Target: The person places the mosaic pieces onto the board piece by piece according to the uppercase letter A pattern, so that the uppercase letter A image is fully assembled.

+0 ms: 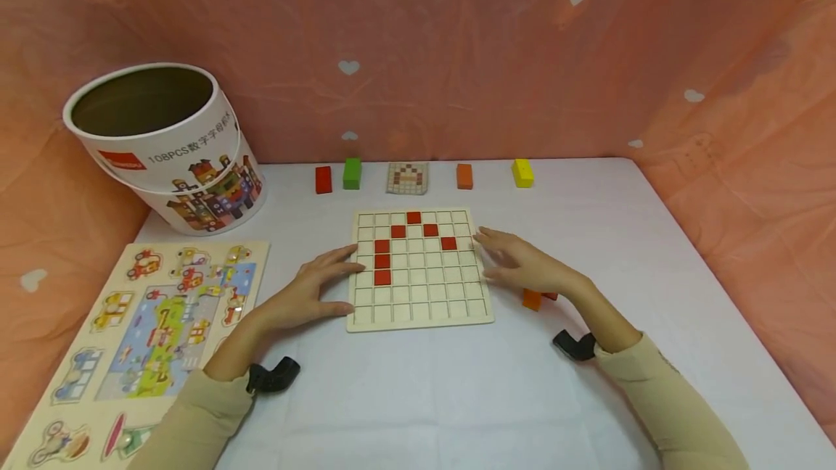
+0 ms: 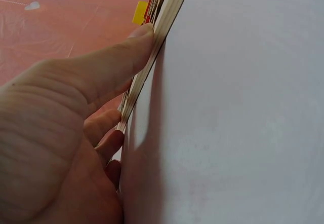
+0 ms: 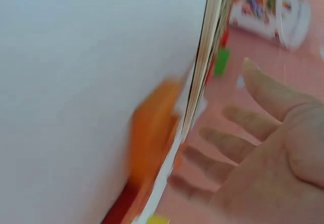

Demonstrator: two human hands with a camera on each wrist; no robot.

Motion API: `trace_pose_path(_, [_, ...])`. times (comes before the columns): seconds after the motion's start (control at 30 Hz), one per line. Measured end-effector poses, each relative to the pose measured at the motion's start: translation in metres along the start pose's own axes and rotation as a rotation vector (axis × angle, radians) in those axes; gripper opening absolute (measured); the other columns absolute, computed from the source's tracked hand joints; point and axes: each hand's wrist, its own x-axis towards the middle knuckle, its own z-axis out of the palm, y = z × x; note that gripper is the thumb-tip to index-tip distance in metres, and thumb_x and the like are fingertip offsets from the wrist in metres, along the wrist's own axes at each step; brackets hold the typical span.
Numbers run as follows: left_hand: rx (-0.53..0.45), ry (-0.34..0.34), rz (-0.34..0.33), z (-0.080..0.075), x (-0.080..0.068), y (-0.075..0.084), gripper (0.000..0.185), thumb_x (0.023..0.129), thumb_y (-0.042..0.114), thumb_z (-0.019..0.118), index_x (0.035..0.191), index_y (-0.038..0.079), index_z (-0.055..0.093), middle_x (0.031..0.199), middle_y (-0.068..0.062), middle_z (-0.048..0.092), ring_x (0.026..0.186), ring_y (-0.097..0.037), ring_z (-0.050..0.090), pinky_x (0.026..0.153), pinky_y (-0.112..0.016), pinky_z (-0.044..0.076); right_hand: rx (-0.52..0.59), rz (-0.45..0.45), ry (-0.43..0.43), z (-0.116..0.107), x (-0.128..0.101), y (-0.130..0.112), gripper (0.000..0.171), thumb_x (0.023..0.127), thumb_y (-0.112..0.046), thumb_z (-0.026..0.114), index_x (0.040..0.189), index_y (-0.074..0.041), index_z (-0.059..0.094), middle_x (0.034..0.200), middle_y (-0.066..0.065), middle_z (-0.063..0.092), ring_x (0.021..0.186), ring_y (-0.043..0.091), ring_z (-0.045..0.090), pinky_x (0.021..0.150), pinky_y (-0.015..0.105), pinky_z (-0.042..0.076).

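Observation:
A pale wooden grid board [image 1: 451, 303] lies flat on the table, with several red square tiles [image 1: 382, 261] forming a peak and a column on its left. My left hand [image 1: 297, 296] is at the board's left edge, its fingertips touching the rim. The left wrist view shows the thumb [image 2: 116, 59] against the board's edge. Beside the right edge is my right hand [image 1: 525, 260], fingers spread and holding nothing. An orange block [image 1: 532, 300] and a red block [image 1: 551, 296] lie partly hidden under my right wrist. In the right wrist view the orange block [image 3: 154, 127] is blurred.
Along the back stand a red block [image 1: 323, 180], a green block [image 1: 352, 173], a small pattern card [image 1: 408, 178], an orange block [image 1: 464, 176] and a yellow block [image 1: 522, 172]. On the left are a white bucket [image 1: 196, 165] and a vehicle puzzle board [image 1: 124, 278].

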Motion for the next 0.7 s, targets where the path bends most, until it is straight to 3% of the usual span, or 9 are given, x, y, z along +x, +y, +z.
trace_pose_path(0.1, [-0.004,-0.003,-0.004,0.0,0.0,0.0,0.061,0.086,0.028,0.078,0.14,0.009,0.055,0.162,-0.015,0.024,0.149,-0.041,0.016,0.113,-0.065,0.009,0.108,0.028,0.062,-0.011,-0.019,0.015,0.06,0.093,-0.01,0.07,0.146,0.004,0.044,0.154,0.024,0.037,0.141,0.042,0.034,0.111,0.059,0.031])
trace_pose_path(0.23, [0.005,-0.004,-0.007,-0.001,0.001,0.0,0.062,0.085,0.028,0.079,0.14,0.01,0.055,0.163,-0.015,0.023,0.149,-0.041,0.015,0.113,-0.065,0.009,0.098,0.074,0.131,-0.02,-0.042,0.028,0.052,0.089,-0.006,0.074,0.137,0.004,0.054,0.132,0.021,0.054,0.115,0.036,0.052,0.096,0.046,0.048])
trace_pose_path(0.4, [0.013,-0.005,-0.011,-0.002,0.001,0.001,0.063,0.085,0.027,0.08,0.14,0.01,0.055,0.163,-0.014,0.023,0.149,-0.04,0.015,0.114,-0.065,0.01,0.038,0.083,0.152,-0.022,-0.058,0.036,0.043,0.088,-0.001,0.072,0.128,0.005,0.058,0.115,0.017,0.061,0.096,0.027,0.052,0.079,0.026,0.048])
trace_pose_path(0.57, [0.012,-0.003,-0.013,-0.002,0.002,0.001,0.063,0.085,0.027,0.08,0.14,0.01,0.055,0.163,-0.014,0.023,0.149,-0.04,0.015,0.114,-0.064,0.01,0.001,0.09,0.186,-0.016,-0.055,0.037,0.029,0.092,0.0,0.067,0.12,0.007,0.062,0.107,0.015,0.064,0.09,0.024,0.054,0.075,0.023,0.048])
trace_pose_path(0.7, [0.005,-0.003,-0.009,-0.001,0.001,0.002,0.062,0.086,0.028,0.079,0.14,0.009,0.055,0.162,-0.016,0.024,0.149,-0.041,0.015,0.113,-0.066,0.009,-0.016,0.124,0.206,-0.012,-0.051,0.036,0.02,0.09,0.004,0.068,0.11,0.007,0.065,0.097,0.012,0.063,0.084,0.023,0.054,0.072,0.021,0.048])
